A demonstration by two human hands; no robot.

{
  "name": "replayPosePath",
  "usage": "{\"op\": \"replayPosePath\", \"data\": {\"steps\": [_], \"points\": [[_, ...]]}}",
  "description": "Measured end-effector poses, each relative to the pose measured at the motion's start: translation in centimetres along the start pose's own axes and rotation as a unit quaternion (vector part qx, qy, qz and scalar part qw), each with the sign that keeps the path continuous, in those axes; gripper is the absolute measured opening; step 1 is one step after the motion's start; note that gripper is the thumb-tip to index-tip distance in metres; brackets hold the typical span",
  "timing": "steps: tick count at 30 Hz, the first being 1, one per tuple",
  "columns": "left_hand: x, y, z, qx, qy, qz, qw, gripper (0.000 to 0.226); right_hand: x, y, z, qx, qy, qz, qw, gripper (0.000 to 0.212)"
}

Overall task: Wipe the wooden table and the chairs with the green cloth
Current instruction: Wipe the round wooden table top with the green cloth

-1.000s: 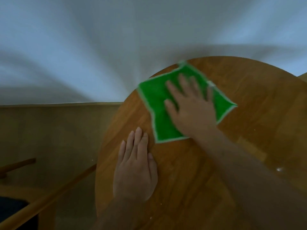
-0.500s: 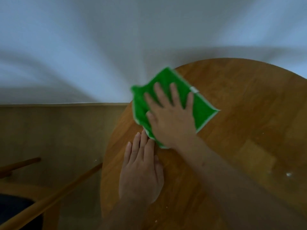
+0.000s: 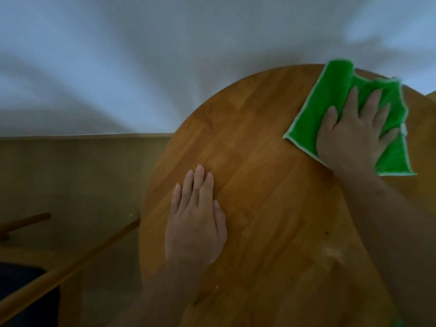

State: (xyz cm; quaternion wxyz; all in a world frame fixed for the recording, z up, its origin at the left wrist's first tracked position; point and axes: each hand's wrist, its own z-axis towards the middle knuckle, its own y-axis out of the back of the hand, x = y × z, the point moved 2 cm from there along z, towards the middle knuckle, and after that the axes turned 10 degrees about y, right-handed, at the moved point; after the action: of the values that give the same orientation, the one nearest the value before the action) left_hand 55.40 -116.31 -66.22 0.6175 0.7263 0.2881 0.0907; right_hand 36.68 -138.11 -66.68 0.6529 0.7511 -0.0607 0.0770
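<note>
Right now the right hand (image 3: 354, 135) lies on top of the green cloth (image 3: 330, 107), at the far right part of the round wooden table (image 3: 271, 185). Its fingers (image 3: 371, 102) are straight and spread apart, and they push the cloth down flat on the wood. I think the fingers are spread so that more of the cloth rubs the table at once. The far end of the cloth is bunched up and pokes a little over the far edge of the table, likely because the hand is shoving it that way.

The left hand (image 3: 195, 223) lies flat on the near left part of the table, well apart from the cloth. Its fingers (image 3: 198, 185) are straight and close together, and they hold nothing. It looks like this hand is there to lean on, so the person can reach far with the other arm.

Some small pale crumbs (image 3: 216, 286) and a whitish smear (image 3: 332, 252) sit on the near part of the table, so that part probably needs wiping too.

At the near left, a wooden chair (image 3: 47, 282) with a dark seat stands beside the table. No hand or cloth touches it.
</note>
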Motion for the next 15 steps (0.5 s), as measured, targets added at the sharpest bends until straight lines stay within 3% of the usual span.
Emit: {"op": "replayPosePath", "data": {"steps": [6,10,12,15], "points": [[0.3,-0.2,-0.1,0.009,-0.006,-0.009,1.0,0.054,7.5,-2.6,-9.5,0.021,0.194,-0.025,0.98,0.059],[0.2,-0.1,0.1,0.014,-0.006,-0.015,1.0,0.057,7.6,-3.6,-14.9,0.049,0.288,0.013,0.956,0.053],[0.1,-0.1,0.2,0.013,0.001,-0.016,1.0,0.058,4.8,-3.1,-12.7,0.021,0.214,0.021,0.976,0.052],[-0.1,0.1,0.1,0.015,0.0,-0.021,1.0,0.059,-0.4,-1.5,-7.4,-0.022,-0.035,0.028,0.999,0.053]]}}
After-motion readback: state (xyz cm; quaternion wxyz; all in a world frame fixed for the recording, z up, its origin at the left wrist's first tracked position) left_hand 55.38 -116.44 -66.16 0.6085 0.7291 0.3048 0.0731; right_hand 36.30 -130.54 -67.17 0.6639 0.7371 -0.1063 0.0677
